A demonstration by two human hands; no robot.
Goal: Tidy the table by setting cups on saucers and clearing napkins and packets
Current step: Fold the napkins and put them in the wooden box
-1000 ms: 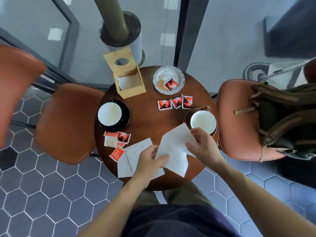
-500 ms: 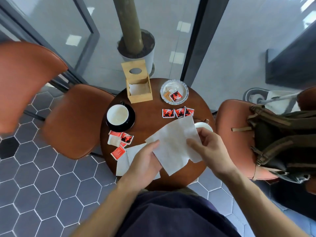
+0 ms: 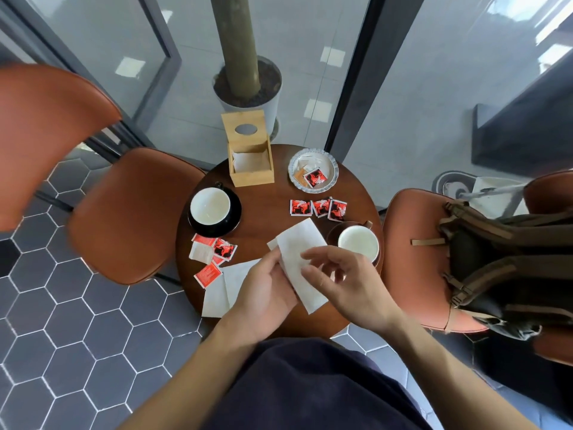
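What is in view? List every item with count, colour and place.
table: one, dark brown, round, centre.
cups: two, white inside; one on black saucer, left; one on brown saucer, right.
napkin holder: one, pale wood, far side.
dish: one, silvery, holds packets, far right.
loose packets: three red-black in a row mid-table; a red, black and white cluster near left edge.
held napkin: one, white, folded.
flat napkin: white, near left edge.
chairs: rust-orange, both sides.
backpack: one, olive, on right chair.
left hand: grips held napkin.
right hand: over held napkin, fingers loose.
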